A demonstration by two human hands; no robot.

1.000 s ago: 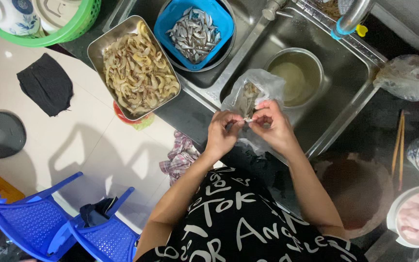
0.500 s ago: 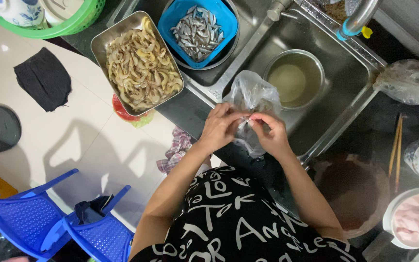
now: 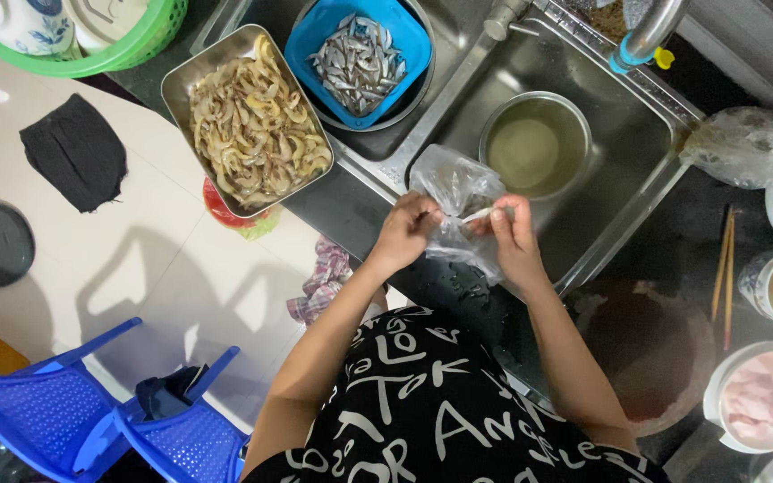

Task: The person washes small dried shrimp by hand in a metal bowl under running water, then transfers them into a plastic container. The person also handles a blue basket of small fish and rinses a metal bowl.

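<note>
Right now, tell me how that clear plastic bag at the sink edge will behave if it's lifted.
The clear plastic bag looks thin and crumpled, so it would probably sag and fold rather than hold shape. It seems nearly empty, so likely very light. The left hand and right hand pinch something small and pale against it beside the wet sink, so it may be slippery.

Hands: 2, left hand (image 3: 407, 231), right hand (image 3: 513, 240); plastic bag (image 3: 454, 190): 1; shrimp tray (image 3: 182, 82): 1; blue basket (image 3: 304, 40): 1; steel bowl (image 3: 490, 134): 1; blue chairs (image 3: 91, 416): 2; chopsticks (image 3: 725, 259): 2.
</note>
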